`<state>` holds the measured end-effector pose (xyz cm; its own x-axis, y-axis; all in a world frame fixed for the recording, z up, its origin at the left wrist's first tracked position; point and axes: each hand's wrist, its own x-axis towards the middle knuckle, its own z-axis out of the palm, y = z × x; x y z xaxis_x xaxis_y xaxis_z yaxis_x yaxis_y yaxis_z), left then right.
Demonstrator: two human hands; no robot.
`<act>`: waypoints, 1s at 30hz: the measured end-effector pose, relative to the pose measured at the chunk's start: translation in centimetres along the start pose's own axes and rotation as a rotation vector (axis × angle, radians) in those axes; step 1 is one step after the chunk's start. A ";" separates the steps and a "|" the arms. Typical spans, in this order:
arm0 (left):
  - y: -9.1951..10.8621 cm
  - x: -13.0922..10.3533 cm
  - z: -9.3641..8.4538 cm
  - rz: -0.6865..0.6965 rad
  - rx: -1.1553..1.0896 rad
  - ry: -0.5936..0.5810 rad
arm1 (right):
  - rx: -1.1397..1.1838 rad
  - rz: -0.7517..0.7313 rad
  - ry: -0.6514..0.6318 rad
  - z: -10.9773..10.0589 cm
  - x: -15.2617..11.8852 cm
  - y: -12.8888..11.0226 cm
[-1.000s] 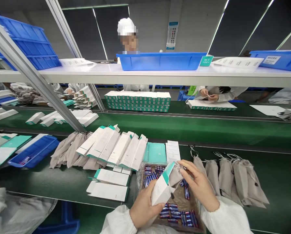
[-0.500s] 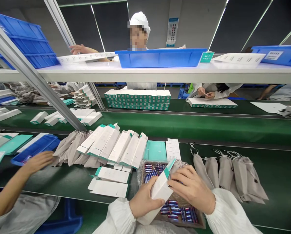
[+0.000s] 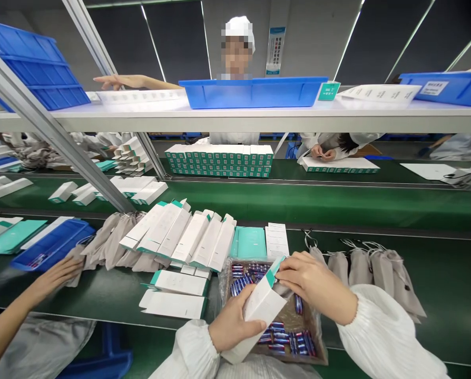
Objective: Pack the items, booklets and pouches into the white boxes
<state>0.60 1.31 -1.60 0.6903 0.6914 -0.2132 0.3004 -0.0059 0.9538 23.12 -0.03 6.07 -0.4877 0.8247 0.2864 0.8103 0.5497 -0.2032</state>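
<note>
My left hand [image 3: 232,322] is wrapped round a long white box [image 3: 264,308], tilted with its open end up and a teal flap showing. At that opening, my right hand [image 3: 313,283] is closed on a grey cloth pouch [image 3: 284,290], which is partly inside the box; my fingers hide the rest of it. Below both hands lies a plastic-lined carton [image 3: 317,347] of blue and red batteries [image 3: 277,337]. Several white boxes [image 3: 194,237] are piled to the left. Grey drawstring pouches [image 3: 383,271] lie to the right.
Teal booklets [image 3: 249,242] and a printed leaflet [image 3: 277,239] lie behind the carton. At left, a co-worker's hand [image 3: 57,273] touches a grey pouch beside a blue tray [image 3: 54,245]. A white shelf [image 3: 235,123] with blue bins crosses above. Another person stands opposite.
My right hand has shifted slightly up at the box opening, and the grey pouch shows there more plainly. The co-worker's hand at left now touches a grey pouch.
</note>
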 end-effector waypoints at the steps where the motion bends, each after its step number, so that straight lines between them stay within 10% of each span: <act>1: 0.2 0.0 0.1 -0.008 0.019 -0.006 | -0.027 0.011 -0.020 0.0 0.1 0.0; 10: -0.1 0.4 0.6 -0.002 0.086 0.056 | 0.144 0.381 0.034 1.2 0.5 -1.3; 16: 0.2 0.5 1.2 -0.002 0.001 0.125 | 0.254 0.190 0.014 1.5 -0.9 -1.7; 21: 0.9 1.0 1.3 0.070 -0.153 0.129 | 0.332 0.377 0.314 1.7 -1.8 0.3; 30: 0.6 1.3 2.4 0.107 -0.274 0.056 | 0.517 0.415 0.029 -1.5 -0.8 2.2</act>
<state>3.25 0.52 -1.84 0.6686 0.7364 -0.1035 0.0340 0.1088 0.9935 25.76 0.34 6.84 -0.1542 0.9817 0.1115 0.6652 0.1866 -0.7230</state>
